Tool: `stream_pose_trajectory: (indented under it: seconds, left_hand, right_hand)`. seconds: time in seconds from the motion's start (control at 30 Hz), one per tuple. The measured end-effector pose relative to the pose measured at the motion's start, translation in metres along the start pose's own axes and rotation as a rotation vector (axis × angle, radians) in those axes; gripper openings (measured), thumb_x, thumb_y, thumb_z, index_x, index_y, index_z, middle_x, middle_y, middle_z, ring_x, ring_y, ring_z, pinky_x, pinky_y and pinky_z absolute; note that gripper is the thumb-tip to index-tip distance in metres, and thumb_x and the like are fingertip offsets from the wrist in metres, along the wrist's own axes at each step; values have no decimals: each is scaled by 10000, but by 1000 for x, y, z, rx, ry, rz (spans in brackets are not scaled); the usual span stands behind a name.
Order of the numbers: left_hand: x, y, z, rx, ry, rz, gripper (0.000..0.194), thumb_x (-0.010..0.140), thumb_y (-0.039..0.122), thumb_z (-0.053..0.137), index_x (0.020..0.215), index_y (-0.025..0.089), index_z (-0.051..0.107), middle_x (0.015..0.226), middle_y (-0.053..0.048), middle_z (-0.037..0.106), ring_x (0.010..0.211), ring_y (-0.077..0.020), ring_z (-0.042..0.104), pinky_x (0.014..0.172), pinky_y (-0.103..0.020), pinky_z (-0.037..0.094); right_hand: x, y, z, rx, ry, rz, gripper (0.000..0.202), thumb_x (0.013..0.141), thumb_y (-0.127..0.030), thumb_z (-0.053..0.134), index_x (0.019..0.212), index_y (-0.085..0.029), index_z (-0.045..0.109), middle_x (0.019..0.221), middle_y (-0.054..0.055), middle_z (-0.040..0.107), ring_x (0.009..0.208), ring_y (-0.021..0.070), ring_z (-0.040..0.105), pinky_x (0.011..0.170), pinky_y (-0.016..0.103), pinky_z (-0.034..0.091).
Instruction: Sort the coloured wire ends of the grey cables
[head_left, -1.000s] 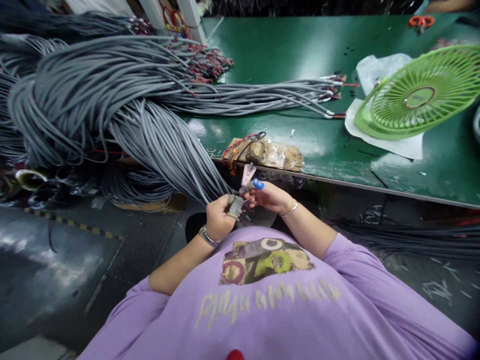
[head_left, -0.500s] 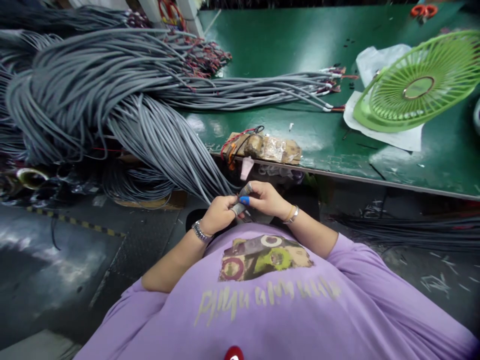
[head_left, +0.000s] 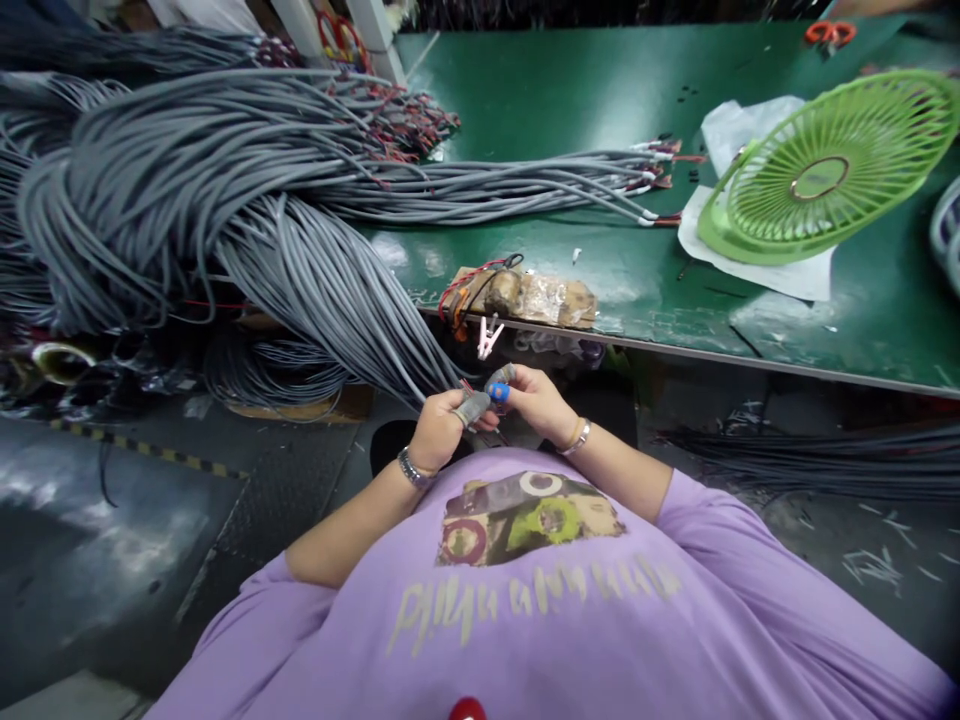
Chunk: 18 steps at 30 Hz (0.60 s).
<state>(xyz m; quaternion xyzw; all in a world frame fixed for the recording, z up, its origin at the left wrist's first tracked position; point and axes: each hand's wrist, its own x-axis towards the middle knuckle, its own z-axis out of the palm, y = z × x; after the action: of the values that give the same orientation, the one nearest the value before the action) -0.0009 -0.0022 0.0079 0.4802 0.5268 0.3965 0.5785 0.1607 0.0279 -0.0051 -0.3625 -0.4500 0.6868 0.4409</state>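
Observation:
My left hand [head_left: 441,428], with finger covers on thumb and finger, is closed at the end of the bundle of grey cables [head_left: 352,310] hanging off the bench. My right hand [head_left: 541,403], wearing grey and blue finger covers, meets it with thumb and forefinger pinched together. Thin wires [head_left: 466,386], some red, show between the hands; the fingers hide most of them. Just above the hands, a pale pink clip [head_left: 490,338] sits at the bench edge beside a taped brown block [head_left: 551,299] with red and black leads.
On the green bench [head_left: 540,90] lie more grey cables [head_left: 480,190] with stripped ends. A green fan [head_left: 821,178] stands at right on white paper, with orange-handled scissors [head_left: 830,36] behind it. Coiled cables [head_left: 277,365] lie below the bench at left. Dark cables [head_left: 817,460] lie at lower right.
Both hands stay together, with the fingers slightly shifted; red wire now shows between them. The pink clip has turned, so its two legs show. The whole view has shifted a little.

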Motion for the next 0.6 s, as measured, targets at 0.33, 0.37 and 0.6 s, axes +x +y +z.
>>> stream_pose_trajectory:
  seconds: [0.33, 0.37, 0.6]
  left_hand:
    - [-14, 0, -1, 121, -32, 79, 302, 791, 400, 681, 611, 157, 693, 566, -59, 690, 497, -146, 640, 528, -246, 519]
    - [-14, -1, 0, 57, 13, 82, 310, 792, 410, 679, 617, 155, 688, 573, -58, 692, 497, -145, 640, 527, -246, 519]
    - [-8, -5, 3, -109, 132, 87, 321, 783, 424, 690, 627, 143, 675, 585, -53, 697, 480, -131, 621, 515, -241, 505]
  right_hand:
    - [11, -10, 1, -12, -107, 83, 424, 691, -554, 745, 689, -153, 608, 567, -27, 550, 496, 75, 445, 496, 227, 383]
    - [10, -9, 0, 37, -104, 108, 460, 693, -595, 729, 696, -153, 603, 558, -33, 533, 494, 73, 443, 498, 226, 393]
    - [5, -10, -4, 112, -180, 174, 477, 627, -513, 821, 859, -136, 641, 687, -25, 596, 563, 59, 493, 539, 198, 416]
